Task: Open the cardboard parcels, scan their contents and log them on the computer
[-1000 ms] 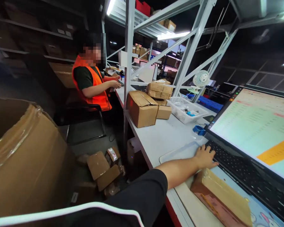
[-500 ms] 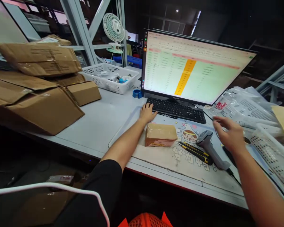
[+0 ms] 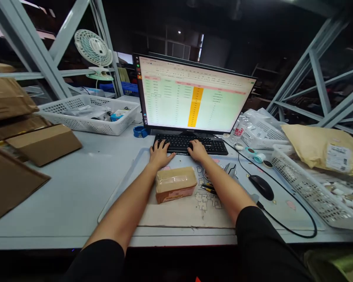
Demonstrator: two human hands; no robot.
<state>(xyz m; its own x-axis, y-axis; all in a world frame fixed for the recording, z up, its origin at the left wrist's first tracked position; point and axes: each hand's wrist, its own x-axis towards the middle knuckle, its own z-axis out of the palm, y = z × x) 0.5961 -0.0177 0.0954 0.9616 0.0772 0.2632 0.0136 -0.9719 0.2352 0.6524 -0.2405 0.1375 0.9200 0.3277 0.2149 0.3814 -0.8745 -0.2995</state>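
My left hand [image 3: 160, 154] rests with spread fingers on the left end of the black keyboard [image 3: 179, 145]. On the keyboard's middle keys lies my right hand [image 3: 198, 150], its fingers curved and apart, holding nothing. Behind the keyboard stands a monitor [image 3: 170, 105] showing a spreadsheet with an orange column. A small taped cardboard box [image 3: 176, 182] sits on the desk mat [image 3: 170, 215] between my forearms. My right forearm partly covers a grey barcode scanner [image 3: 231, 170] and the yellow-black utility knives [image 3: 208, 188].
A black mouse [image 3: 261, 187] with its cable lies to the right. White baskets [image 3: 308, 188] hold parts, with a padded envelope [image 3: 326, 150] on one. Another white basket [image 3: 106, 127], blue tape [image 3: 140, 131], a fan [image 3: 93, 47] and cardboard boxes [image 3: 47, 143] are on the left.
My right hand has moved left from beside the mouse onto the keyboard. My left hand stays at the keyboard's left end. The view has turned to the right.
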